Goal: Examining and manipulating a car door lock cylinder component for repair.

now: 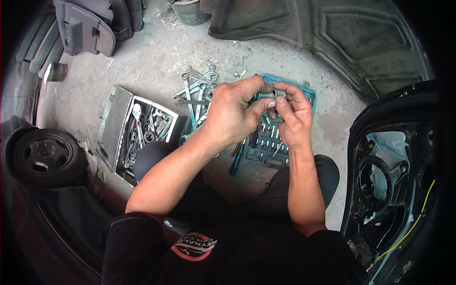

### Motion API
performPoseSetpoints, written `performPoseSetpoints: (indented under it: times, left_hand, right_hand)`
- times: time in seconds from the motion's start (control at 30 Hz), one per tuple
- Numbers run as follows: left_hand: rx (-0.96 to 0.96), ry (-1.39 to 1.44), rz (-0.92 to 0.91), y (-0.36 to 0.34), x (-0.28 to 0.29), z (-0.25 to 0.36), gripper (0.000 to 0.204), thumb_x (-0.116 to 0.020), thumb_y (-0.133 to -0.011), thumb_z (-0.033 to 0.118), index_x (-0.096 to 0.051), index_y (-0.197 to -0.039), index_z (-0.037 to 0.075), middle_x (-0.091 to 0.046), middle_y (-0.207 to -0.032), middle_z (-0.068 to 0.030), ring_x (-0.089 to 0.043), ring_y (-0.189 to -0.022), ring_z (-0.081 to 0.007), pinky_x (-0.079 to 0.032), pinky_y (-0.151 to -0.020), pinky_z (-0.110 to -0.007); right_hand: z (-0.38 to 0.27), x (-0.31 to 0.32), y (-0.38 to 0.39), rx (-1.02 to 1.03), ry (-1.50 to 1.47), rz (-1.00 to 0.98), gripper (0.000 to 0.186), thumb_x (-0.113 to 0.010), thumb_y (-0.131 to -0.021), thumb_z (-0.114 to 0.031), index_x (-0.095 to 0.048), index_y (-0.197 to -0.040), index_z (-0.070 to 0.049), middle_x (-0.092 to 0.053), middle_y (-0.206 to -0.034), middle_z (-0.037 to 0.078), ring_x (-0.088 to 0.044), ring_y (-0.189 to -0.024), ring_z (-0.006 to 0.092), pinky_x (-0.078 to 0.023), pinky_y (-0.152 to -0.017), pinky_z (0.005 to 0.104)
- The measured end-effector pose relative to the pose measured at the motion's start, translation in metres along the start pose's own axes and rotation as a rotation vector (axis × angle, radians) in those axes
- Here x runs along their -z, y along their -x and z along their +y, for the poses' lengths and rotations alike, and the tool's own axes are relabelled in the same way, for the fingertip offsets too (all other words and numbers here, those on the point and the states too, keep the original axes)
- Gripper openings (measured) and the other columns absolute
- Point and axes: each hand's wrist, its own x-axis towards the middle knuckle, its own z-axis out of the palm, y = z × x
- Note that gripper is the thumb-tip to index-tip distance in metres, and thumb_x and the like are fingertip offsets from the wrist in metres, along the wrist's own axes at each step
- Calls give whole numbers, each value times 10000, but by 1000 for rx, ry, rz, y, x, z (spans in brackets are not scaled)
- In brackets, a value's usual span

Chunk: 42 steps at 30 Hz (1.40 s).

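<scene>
My left hand (235, 111) and my right hand (294, 116) meet above an open teal socket case (308, 97), thumbs and fingers pinched around a small metal piece (279, 95) whose shape is partly hidden. Bits and sockets (268, 142) sit in the case beneath them. Left of my hands, loose silver wrenches (186, 92) lie heaped on the concrete. An open metal toolbox (113, 128) full of ratchets and wrenches stands beside my left knee. A blue-handled screwdriver (236, 161) lies below my hands, near the case.
A car wheel (45, 154) is at the left, with stacked tyres (38, 45), a can (55, 72) and grey panels (85, 31) behind it. A green bucket (190, 12) and a large black liner (332, 33) lie ahead. A stripped car door (382, 185) is at my right.
</scene>
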Motion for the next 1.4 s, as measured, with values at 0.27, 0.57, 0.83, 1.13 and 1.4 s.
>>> performPoseSetpoints:
  times: [0.27, 0.57, 0.83, 1.13, 1.4]
  left_hand:
    - [-200, -243, -17, -2, 2, -3, 241, -830, -841, 63, -727, -1052, 10, -762, -937, -143, -770, -850, -254, -602, -710, -331]
    - [-334, -392, 56, 4, -7, -7, 374, -826, -800, 43, -717, -1156, 12, -722, -885, -134, -726, -747, -295, -585, -634, -373]
    - [-265, -468, 0, 6, -7, -8, 396, -822, -813, 81, -688, -1175, -6, -707, -855, -139, -722, -750, -315, -586, -637, -399]
    - [-255, -428, -122, 6, -2, 2, 436, -770, -864, 58, -619, -1261, -41, -701, -952, -189, -722, -867, -361, -588, -743, -431]
    - [-27, -278, -114, 4, 3, 8, 364, -754, -877, 40, -619, -1211, -14, -707, -1019, -190, -714, -936, -384, -582, -811, -439]
  right_hand:
    - [-3, 6, 3, -23, 9, 26, 260, -723, -971, -63, -692, -1220, 4, -659, -843, 22, -555, -721, 86, -451, -654, 236]
    - [-3, 15, 4, -26, -28, 39, 278, -741, -954, -60, -700, -1217, 18, -686, -872, 36, -573, -740, 90, -463, -673, 236]
    - [-2, 16, 4, -76, 51, 19, 265, -739, -958, -63, -703, -1209, 18, -680, -876, 28, -578, -753, 88, -470, -680, 237]
    - [2, 13, 6, -13, 1, 51, 277, -716, -980, -77, -670, -1239, 12, -681, -993, 45, -575, -784, 94, -476, -695, 247]
    - [-8, 13, 3, 9, 36, 6, 285, -729, -972, -78, -662, -1236, 8, -687, -1056, 50, -579, -807, 97, -489, -723, 252]
